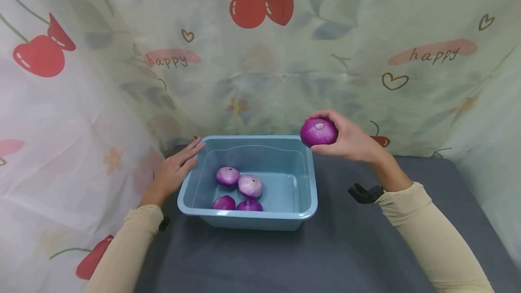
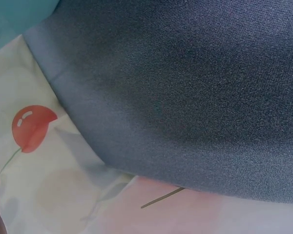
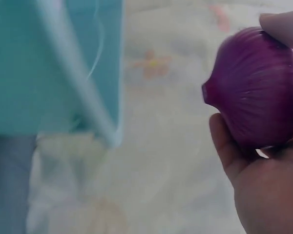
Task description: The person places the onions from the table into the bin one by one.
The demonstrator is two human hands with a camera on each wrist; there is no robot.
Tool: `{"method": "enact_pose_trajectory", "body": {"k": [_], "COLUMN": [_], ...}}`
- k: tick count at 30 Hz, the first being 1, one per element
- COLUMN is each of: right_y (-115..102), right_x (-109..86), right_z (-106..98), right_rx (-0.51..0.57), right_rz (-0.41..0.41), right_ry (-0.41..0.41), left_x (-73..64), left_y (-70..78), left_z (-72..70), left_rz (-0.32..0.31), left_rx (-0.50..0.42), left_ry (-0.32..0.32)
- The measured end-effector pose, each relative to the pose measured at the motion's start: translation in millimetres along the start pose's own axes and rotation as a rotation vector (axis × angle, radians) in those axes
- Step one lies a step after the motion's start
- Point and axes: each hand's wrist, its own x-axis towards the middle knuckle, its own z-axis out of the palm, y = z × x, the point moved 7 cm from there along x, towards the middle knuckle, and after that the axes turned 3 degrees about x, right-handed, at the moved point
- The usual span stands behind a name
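Note:
My right hand (image 1: pixel 346 138) grips a purple onion (image 1: pixel 319 132) and holds it up at the far right corner of a blue plastic basin (image 1: pixel 247 223). In the right wrist view, thumb and fingers curl round the onion (image 3: pixel 259 90), its pointed end facing the basin. Inside the basin lie several more onions, among them a paler one (image 1: pixel 250 186) and another (image 1: pixel 228 177) beside it. Two darker ones sit partly hidden behind the near rim. My left hand (image 1: pixel 178 168) rests with extended fingers on the basin's left rim; only a sliver of it shows in the left wrist view.
The basin stands on a dark grey cloth-covered table (image 1: pixel 244 261). Printed curtains (image 1: pixel 281 85) with cherries and lettering hang close behind and along both sides. A black strap (image 1: pixel 365 193) sits at the right wrist.

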Motion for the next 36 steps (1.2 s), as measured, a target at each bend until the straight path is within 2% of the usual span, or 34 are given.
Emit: {"method": "enact_pose_trajectory", "body": {"k": [7,16,22,28,36], "right_y": [-17.8,-22.1,-22.8,-21.4,-4.9], "right_x": [32.2,64.6,86.1,93.7,98.9], "right_z": [25.4,67.0,95.9,120.8,147.8], "right_rx": [-0.018,0.008,-0.022,-0.050,-0.046], "right_rz": [-0.035,-0.027,-0.047,-0.027,0.006], "right_ry": [-0.100,-0.276,-0.357,-0.468,-0.545], "left_x": [-1.1,-0.5,1.4,3.5,3.4], "left_y": [-3.1,-3.1,-3.9,-2.7,-3.1], "left_z": [-2.5,-5.2,-5.5,-2.1,-1.6], "left_rz": [0.001,0.008,0.026,0.039,0.055], "left_rx": [0.010,0.016,0.022,0.028,0.031], "left_ry": [-0.008,-0.018,-0.005,-0.019,-0.004]}}
